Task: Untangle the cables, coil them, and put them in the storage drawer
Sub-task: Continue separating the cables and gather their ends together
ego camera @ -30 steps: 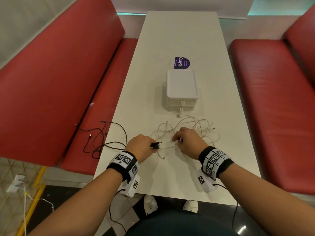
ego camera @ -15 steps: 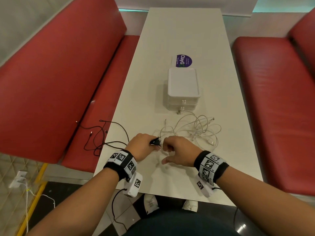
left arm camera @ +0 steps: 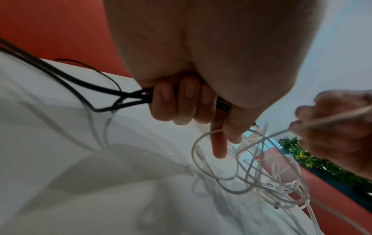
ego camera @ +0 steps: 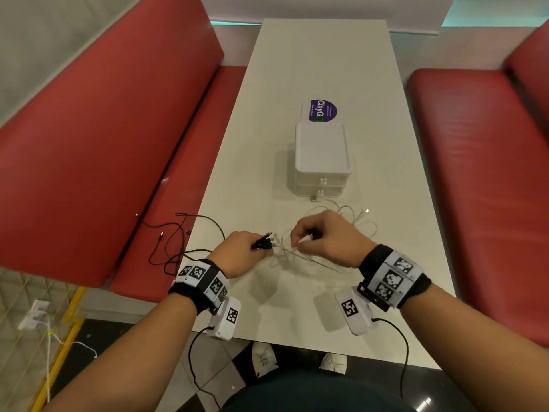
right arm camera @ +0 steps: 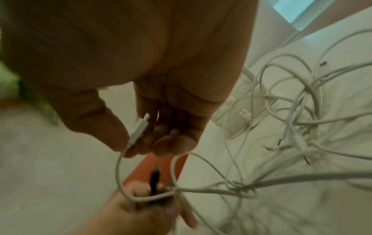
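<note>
A tangle of white cables (ego camera: 361, 226) lies on the white table (ego camera: 320, 69), just in front of a white storage drawer unit (ego camera: 322, 157). My left hand (ego camera: 242, 252) grips a bundle of black cable ends (ego camera: 263, 241), fingers (left arm camera: 177, 101) curled round them; the black cables (ego camera: 178, 233) trail off the table's left edge onto the red bench. My right hand (ego camera: 322, 237) pinches a white connector (right arm camera: 138, 130) between thumb and fingers, lifted a little above the table. White strands (right arm camera: 211, 189) run from it past my left hand into the tangle (right arm camera: 292, 103).
Red benches (ego camera: 124, 144) flank the table on both sides. A purple sticker (ego camera: 322, 110) lies behind the drawer unit. Both drawers look closed, with small handles (ego camera: 322, 181) facing me. The table's near edge is close to my wrists.
My right hand has risen and drawn a white cable end up out of the tangle. The left hand still holds the black ends, now slightly raised and showing several plugs.
</note>
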Available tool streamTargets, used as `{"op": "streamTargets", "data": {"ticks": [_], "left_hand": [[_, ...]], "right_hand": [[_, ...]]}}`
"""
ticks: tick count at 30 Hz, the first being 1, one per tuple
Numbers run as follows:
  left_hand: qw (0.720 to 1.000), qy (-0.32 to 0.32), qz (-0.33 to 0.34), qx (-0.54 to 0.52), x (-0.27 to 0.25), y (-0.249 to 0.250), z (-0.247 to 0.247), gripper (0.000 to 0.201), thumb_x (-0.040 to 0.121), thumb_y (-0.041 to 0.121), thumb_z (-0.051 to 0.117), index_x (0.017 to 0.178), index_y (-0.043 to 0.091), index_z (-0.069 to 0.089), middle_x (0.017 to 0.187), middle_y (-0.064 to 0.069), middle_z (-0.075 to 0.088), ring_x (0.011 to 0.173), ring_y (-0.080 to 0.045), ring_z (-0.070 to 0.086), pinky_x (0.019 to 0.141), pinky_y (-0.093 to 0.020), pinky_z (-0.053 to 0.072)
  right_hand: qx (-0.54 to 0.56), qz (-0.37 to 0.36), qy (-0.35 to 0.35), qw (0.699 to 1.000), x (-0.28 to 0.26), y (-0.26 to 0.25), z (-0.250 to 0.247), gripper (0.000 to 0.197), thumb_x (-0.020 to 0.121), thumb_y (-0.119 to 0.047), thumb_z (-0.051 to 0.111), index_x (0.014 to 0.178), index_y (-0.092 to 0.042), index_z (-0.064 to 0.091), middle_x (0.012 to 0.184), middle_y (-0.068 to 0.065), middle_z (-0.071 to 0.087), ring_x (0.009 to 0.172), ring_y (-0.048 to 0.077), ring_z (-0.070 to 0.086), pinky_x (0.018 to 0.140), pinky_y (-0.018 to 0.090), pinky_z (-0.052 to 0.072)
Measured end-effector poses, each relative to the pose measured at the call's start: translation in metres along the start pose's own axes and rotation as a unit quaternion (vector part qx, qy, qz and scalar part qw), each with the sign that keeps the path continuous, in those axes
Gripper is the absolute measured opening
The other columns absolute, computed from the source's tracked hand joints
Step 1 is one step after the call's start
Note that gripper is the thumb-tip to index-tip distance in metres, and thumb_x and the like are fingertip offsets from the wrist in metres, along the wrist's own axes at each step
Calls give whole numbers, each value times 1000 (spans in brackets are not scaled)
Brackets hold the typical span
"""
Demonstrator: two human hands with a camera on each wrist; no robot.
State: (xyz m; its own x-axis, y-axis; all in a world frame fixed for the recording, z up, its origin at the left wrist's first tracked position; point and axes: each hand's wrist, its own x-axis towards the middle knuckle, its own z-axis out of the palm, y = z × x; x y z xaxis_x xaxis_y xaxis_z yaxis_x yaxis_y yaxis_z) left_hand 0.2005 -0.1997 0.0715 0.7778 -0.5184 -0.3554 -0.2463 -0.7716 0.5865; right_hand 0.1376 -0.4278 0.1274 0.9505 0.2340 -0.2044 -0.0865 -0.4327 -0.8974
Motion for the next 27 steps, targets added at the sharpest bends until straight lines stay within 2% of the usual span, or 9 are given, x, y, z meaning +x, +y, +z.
{"op": "streamTargets", "data": {"ticks": [4,6,10,12,15,18,21,24,27], "left_hand": [[1000,-6,-3,30,-3,4,-4,29,95,42,62,69,28,64,57,6,53,57,-12,51,53,-25,32],[1000,4,7,9,-3,7,-5,17,94,38,62,89,27,73,61,4,57,62,-13,55,55,-21,34],[999,23,38,-26,-4,6,-12,27,88,22,64,112,32,70,66,11,58,62,-3,52,64,-20,40],[998,35,31,-49,-6,6,-19,28,86,15,61,105,33,71,57,11,45,53,-5,44,59,-19,37],[989,36,-7,-147,-8,4,-26,17,91,23,53,86,26,69,59,10,47,55,-12,43,60,-30,39],[974,24,3,-224,-8,10,-23,26,97,29,48,78,22,64,59,7,49,57,-16,44,60,-32,37],[969,21,16,-246,-7,20,-15,26,104,18,45,84,11,60,72,-7,67,63,-15,66,66,-33,50],[909,12,-23,-415,-9,25,-9,25,106,12,43,93,-1,60,80,-24,71,74,-37,73,70,-40,60],[867,-11,-35,-497,-14,31,-8,25,106,9,40,96,-4,59,77,-25,69,70,-41,71,64,-40,60]], "right_hand": [[301,-36,41,952,3,-5,-12,11,77,2,71,87,-3,74,81,17,69,71,25,63,71,30,53],[358,-34,47,932,7,-3,-7,14,81,-5,76,95,-5,75,84,15,71,76,23,66,78,30,55],[263,5,36,964,12,4,6,10,90,-9,69,98,-9,74,81,12,68,80,23,66,83,32,55],[64,32,20,997,14,5,8,12,92,-7,63,94,-13,73,78,6,71,73,18,68,78,33,58],[-173,21,-40,984,12,1,14,11,87,-16,69,91,-24,75,72,-6,67,65,7,62,66,21,49],[-72,24,-59,995,10,-6,21,16,82,-13,80,94,-21,73,69,-8,72,63,1,63,67,16,49],[12,24,-6,1000,15,-11,22,22,81,-7,81,96,-17,69,75,-4,78,71,7,73,70,23,54],[55,22,31,998,17,-9,19,19,77,-8,85,92,-13,74,77,5,78,75,20,76,85,43,61],[46,9,64,997,16,-7,18,18,74,-11,88,89,-16,80,77,4,78,75,19,75,85,44,61]]}}
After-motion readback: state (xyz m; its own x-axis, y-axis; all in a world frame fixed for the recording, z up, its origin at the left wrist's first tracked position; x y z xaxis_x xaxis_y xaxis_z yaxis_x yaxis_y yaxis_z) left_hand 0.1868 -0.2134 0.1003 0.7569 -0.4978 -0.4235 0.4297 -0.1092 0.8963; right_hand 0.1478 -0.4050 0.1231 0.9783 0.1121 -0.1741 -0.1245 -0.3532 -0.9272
